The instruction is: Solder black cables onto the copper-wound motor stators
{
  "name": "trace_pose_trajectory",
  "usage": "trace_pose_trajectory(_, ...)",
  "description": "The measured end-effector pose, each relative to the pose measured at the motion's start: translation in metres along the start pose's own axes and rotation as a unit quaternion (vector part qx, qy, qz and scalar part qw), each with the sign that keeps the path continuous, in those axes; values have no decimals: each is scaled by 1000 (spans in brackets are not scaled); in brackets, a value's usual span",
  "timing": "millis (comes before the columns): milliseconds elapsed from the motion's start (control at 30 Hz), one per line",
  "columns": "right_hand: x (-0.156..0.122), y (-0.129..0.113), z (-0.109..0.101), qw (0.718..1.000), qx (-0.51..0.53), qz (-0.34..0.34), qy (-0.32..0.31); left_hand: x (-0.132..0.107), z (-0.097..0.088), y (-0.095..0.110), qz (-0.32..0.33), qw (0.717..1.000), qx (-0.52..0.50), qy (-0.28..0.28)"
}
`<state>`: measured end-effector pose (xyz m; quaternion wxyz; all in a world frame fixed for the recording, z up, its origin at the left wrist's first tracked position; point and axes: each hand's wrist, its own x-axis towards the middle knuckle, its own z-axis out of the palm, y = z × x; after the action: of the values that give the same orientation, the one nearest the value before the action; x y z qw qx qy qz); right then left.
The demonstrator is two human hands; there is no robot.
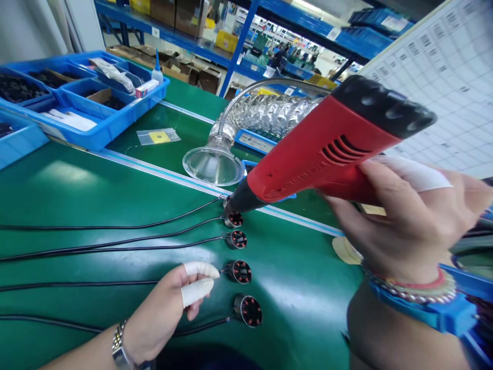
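Observation:
My right hand (408,221) is wrapped around the handle of a red heat gun (308,149), whose dark nozzle points down to the left over the farthest motor stators. My left hand (165,303), with white finger cots on thumb and index finger, pinches a black cable (115,283) close to where its thin wires enter a motor stator (239,271). Other round stators with copper windings stand in the same row: one nearer (248,310), one farther (236,239) and another (233,219) just below the nozzle. The heat gun hides part of the row's far end.
A clear extraction hood (213,167) on a foil duct (273,110) hangs behind the nozzle. A blue divided tray (100,136) with parts stands at the back left, near a small plastic bag (158,136). A gridded paper sheet (442,77) rises at the right.

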<state>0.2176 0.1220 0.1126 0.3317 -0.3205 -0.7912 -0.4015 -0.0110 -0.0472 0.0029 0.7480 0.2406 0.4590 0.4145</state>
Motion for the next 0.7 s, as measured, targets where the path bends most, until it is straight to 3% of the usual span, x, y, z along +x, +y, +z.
trace_pose_trajectory(400,-1,1,0,1000,11,8,-17,1,3,2,0,1000,-2,-1)
trace_pose_trajectory(700,0,1,1,1000,0,-16,3,1,1,2,3,1000,0,-4)
